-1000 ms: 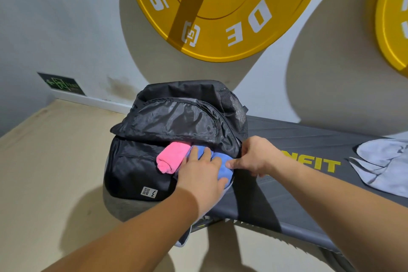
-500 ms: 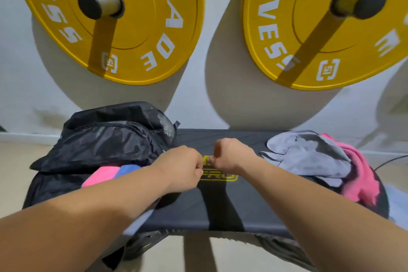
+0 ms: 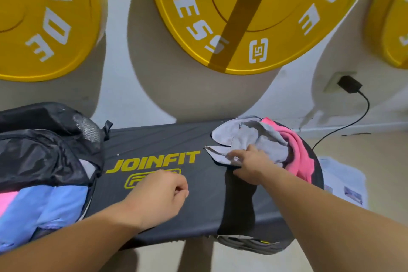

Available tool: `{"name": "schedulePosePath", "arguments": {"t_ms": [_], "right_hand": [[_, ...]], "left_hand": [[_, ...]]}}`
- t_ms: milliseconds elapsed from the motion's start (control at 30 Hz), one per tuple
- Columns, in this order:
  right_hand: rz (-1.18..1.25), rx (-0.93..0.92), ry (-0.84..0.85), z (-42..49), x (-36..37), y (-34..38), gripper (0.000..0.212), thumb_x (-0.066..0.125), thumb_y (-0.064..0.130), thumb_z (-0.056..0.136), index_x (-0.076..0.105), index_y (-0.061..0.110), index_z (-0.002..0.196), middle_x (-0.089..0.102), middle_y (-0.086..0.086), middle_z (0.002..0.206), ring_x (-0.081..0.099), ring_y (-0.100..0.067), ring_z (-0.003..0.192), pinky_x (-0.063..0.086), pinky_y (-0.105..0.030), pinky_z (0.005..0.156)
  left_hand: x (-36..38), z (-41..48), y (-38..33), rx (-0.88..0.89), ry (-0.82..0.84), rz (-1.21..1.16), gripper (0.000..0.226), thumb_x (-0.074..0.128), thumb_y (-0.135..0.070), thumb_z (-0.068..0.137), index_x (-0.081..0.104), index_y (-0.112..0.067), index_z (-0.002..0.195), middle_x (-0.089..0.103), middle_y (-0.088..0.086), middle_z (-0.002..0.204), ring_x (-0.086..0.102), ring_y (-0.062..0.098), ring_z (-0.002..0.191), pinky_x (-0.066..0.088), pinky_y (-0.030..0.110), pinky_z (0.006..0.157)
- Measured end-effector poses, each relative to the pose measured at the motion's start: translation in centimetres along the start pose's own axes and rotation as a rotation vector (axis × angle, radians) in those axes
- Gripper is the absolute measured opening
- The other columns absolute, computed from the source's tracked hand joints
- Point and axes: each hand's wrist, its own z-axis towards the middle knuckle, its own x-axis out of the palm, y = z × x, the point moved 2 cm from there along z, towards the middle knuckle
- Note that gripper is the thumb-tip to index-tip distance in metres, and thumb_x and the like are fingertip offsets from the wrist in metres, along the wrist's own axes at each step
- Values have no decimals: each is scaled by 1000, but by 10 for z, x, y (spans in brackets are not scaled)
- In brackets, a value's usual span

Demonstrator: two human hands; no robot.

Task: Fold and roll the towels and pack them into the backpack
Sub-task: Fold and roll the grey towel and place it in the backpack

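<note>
The right hand (image 3: pixel 249 165) is laid on the near-left corner of the grey towel (image 3: pixel 260 137), which lies crumpled on the surface (image 3: pixel 165 139). The fingers are blurred, so it cannot be told whether the cloth is pinched or only touched. That corner is judged to have been chosen because an edge taken there lets the towel be drawn off the heap and spread flat for folding. Just beyond and to the right of that hand, a pink towel (image 3: pixel 300 157) is bunched against the grey one and partly under it. Some drag on the pink towel may be expected when the grey one is pulled.

The left hand (image 3: pixel 159 194) is held over the middle of the surface, with its fingers curled into the palm and nothing in them. It is judged to be placed there in readiness: the bare stretch between the two hands is where a towel would be flattened, and a second hand would be needed for the opposite corner.

To the left of the left hand, close beside its forearm, the backpack (image 3: pixel 39 157) lies on the surface with its opening turned toward the person, so that rolls can be pushed in without the bag being lifted. In the opening, blue rolls (image 3: pixel 55 203) and a pink roll (image 3: pixel 5 202) are packed side by side. The task is thus judged to be partly done, with two towels not yet folded, rolled or packed.
</note>
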Motion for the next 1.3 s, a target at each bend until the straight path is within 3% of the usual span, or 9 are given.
{"name": "schedulePosePath", "arguments": {"t_ms": [233,467,567,700,800,933,1067,1200,1300], "right_hand": [[126,-10,-285,5,-14,20,16,48,30,95,60,29,105,59,-4,107,60,-31,94,50,-38,78],[713,-256,-604,-38,-117,108,16,58,29,81,48,21,73,50,2,74,49,-15,71,41,-32,62],[903,-392,-574,-79,-155,145,11,64,19,81,55,14,76,53,2,68,47,-11,64,44,-32,62],[1103,-542,-503,-136,-191,182,10,69,13,82,60,14,78,60,-5,69,58,-18,67,56,-50,67],[1265,-507,-412,-171,-195,193,11,69,9,87,60,14,81,59,-5,70,59,-18,68,58,-58,80],[1512,-321,-293,-197,-174,188,11,70,14,85,60,19,83,61,-5,76,67,-18,71,53,-48,84],[1482,-47,-289,-200,-151,165,9,61,8,88,56,15,88,57,-12,82,56,-25,77,55,-43,70],[1404,31,-214,-196,-124,156,8,60,6,87,56,10,92,57,-15,84,56,-26,72,59,-44,68],[1649,-116,18,-193,-121,167,8,60,5,94,56,11,92,60,-15,86,60,-28,80,59,-42,75]], "left_hand": [[-8,-7,6,33,-12,25,15,55,-34,92,67,-27,88,65,-18,81,56,2,81,50,27,76],[-58,-20,-3,22,-257,-214,51,63,-33,91,49,-34,140,47,-24,137,52,0,121,48,26,100],[-108,-29,-14,-126,-467,-461,64,69,-38,89,38,-39,146,44,-23,136,57,1,116,53,22,87],[-155,-50,-19,-195,-542,-752,82,81,-45,76,40,-36,146,52,-20,138,57,-1,119,55,32,96],[-167,-70,-26,-166,-472,-826,44,83,-25,78,63,-32,116,74,-18,102,69,-5,87,56,18,76],[-145,-90,-21,-191,-520,-754,16,77,-22,85,67,-21,72,61,-12,60,52,3,54,42,16,56],[-141,-100,-16,-259,-552,-855,21,59,-27,100,63,-18,81,69,-15,69,62,4,64,46,13,58],[-156,-100,-14,-214,-603,-1039,14,56,-22,102,60,-16,90,76,9,89,75,16,76,53,26,66],[-138,-103,-13,-191,-264,-855,38,81,-39,80,65,-30,113,73,-7,109,68,2,93,54,21,84]]}}
